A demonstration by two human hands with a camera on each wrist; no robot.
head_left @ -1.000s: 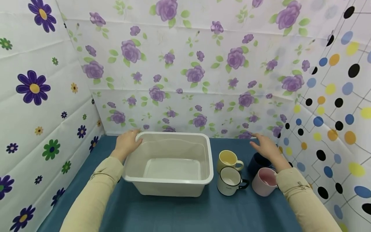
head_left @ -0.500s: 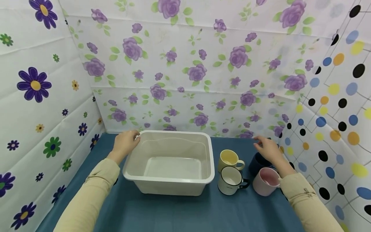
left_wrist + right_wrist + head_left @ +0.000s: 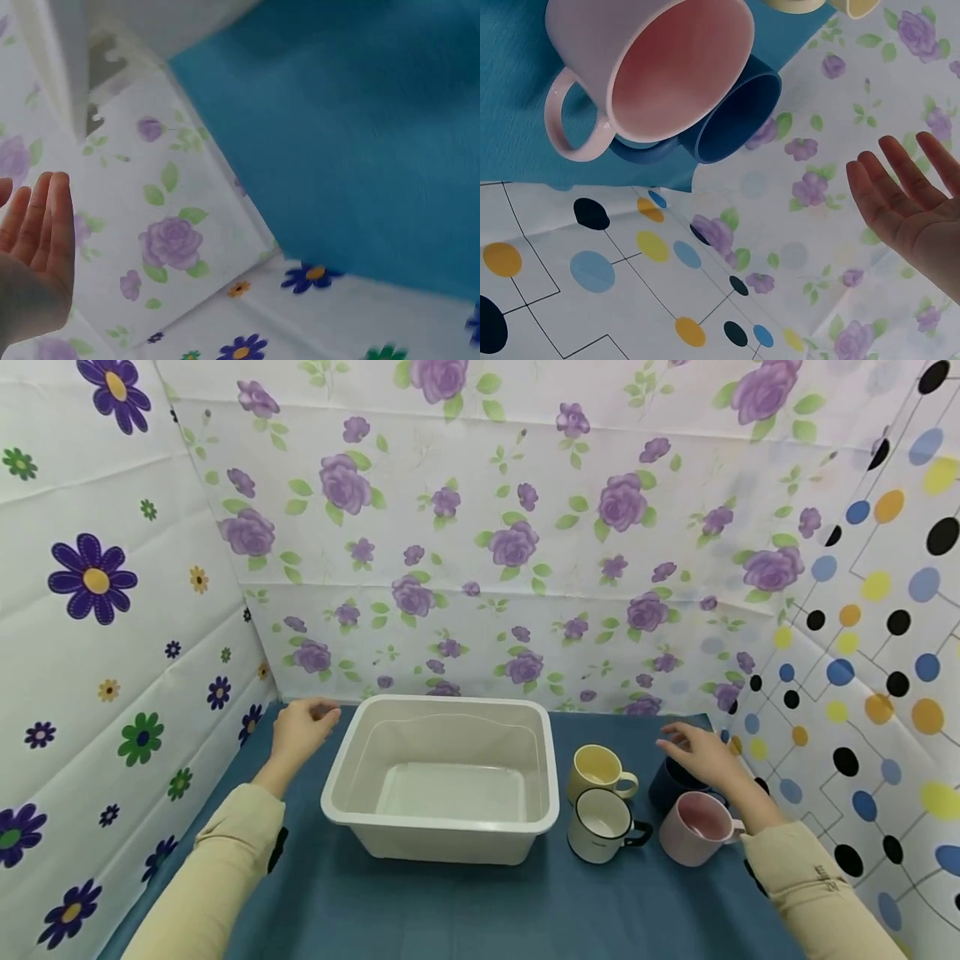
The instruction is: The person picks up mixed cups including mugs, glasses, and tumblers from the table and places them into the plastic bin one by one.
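Note:
My left hand (image 3: 300, 731) hovers just left of a pale grey plastic basin (image 3: 442, 827), fingers loosely extended and holding nothing. In the left wrist view its fingers (image 3: 56, 217) are straight, with the basin's underside rim (image 3: 64, 67) near them. My right hand (image 3: 701, 753) is over the dark blue mug (image 3: 665, 787), overlapping it in the head view, with relaxed fingers and nothing in them. In front of that mug stands a pink mug (image 3: 693, 835), its handle to the right. A yellow mug (image 3: 592, 768) and a white mug (image 3: 596, 831) with black rim stand nearer the basin.
Blue cloth (image 3: 480, 902) covers the table. A rose-patterned sheet (image 3: 465, 552) hangs behind, a flower-patterned sheet (image 3: 90, 677) at left, a dotted sheet (image 3: 862, 693) at right. The basin holds nothing.
My left hand has come off the basin's left rim and moved left. The right hand has shifted slightly right and lower, over the blue mug. Basin and mugs stay put.

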